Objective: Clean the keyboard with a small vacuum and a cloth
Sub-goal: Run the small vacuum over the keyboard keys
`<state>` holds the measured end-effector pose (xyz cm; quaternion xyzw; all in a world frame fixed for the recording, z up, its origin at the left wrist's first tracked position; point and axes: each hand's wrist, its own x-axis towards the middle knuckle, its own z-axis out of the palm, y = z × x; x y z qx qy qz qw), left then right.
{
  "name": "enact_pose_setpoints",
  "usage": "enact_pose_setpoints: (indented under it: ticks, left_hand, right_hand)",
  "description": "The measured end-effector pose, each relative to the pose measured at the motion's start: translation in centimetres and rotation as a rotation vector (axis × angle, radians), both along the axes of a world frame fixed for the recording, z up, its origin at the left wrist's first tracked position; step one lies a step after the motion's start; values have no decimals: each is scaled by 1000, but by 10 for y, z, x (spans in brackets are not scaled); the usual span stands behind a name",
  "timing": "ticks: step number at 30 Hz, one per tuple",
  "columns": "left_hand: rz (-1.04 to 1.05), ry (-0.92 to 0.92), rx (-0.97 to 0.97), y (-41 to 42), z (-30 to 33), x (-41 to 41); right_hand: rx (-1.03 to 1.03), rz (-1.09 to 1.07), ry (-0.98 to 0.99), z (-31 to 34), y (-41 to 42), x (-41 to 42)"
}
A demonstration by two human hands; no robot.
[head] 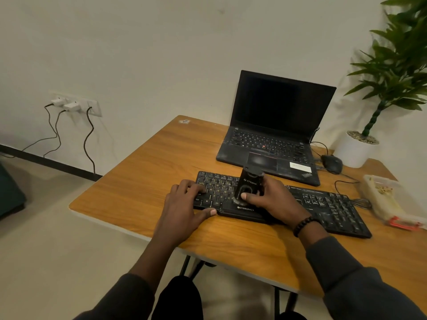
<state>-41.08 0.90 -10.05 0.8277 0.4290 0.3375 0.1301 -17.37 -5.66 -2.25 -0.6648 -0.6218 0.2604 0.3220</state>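
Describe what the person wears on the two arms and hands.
Both hands, the left hand and the right hand, are bare, without gloves. Dark grey long sleeves are pushed up the forearms. The right wrist carries a bracelet of dark round beads.

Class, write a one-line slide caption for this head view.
Right hand runs small vacuum over keyboard steadied by left hand.
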Motion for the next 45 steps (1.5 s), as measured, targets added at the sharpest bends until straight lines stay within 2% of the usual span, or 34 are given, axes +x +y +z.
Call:
enact_pose_setpoints:
  ticks: [3,6,11,14,16,19,23,26,30,32,35,38,43,45]
  left_hand:
    - [5,5,2,0,0,0]
    - [9,7,-2,0,0,0]
    - [7,-4,2,0,1,0]
    - [11,-9,-1,0,0,0]
    - [16,-11,-1,1,0,1]
    - [20,-6,0,0,0,1]
    - [16,-6,-8,0,1,1]
    - [13,-6,-10,-1,1,1]
    - [9,-11,-10,0,1,0]
    - [12,-7,-12,0,1,0]
    - [12,1,-10,0,1,0]
    - [8,-9,-10,0,1,0]
    - [10,-8,-11,1,1,1]
    - [8,-10,-12,1,1,1]
  right_hand:
    - [59,-68,-50,5,2,1]
    - [8,-25,24,7,-1,-1]
    - [92,-103,-80,9,-4,4]
    - [33,-57,24,8,-8,8]
    - [8,-29,-24,6,-13,7]
    - [86,-85,-106,8,-10,6]
    - [56,-50,8,6,-13,8]
    - [73,-45,-95,7,-15,9]
    - [70,-43,-26,9,-14,11]
    - [48,-9,-76,7,-17,10]
    - [126,-28,-149,6,-16,11]
    - [81,-38,-36,3,-20,14]
    - [80,-157,-43,-1,-22,28]
    - [15,-139,106,0,-23,31]
